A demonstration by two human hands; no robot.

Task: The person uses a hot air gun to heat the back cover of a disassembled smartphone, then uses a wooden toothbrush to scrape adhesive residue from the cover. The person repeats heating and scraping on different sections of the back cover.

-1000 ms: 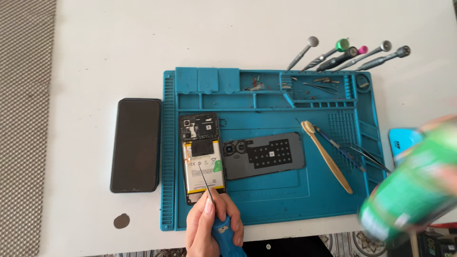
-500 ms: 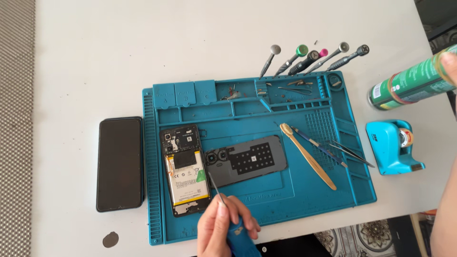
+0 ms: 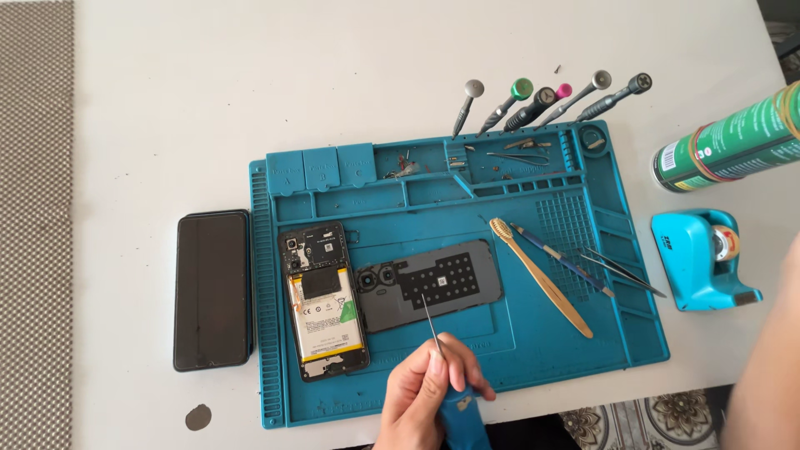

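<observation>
— What are my fingers doing?

— Your left hand (image 3: 425, 398) has its fingertips (image 3: 439, 360) pinched together around the blue-handled screwdriver (image 3: 431, 327). Its tip rests on the grey back cover (image 3: 454, 283), just right of the opened phone (image 3: 325, 300) on the blue repair mat (image 3: 533, 367). I'd hold the shaft steady and press lightly.

— And my right hand?

— Only your right forearm (image 3: 762, 367) shows, so I cannot tell.

— The compartments?

— The mat's top pockets hold small screws (image 3: 404, 167) and tweezers (image 3: 517, 156).
</observation>
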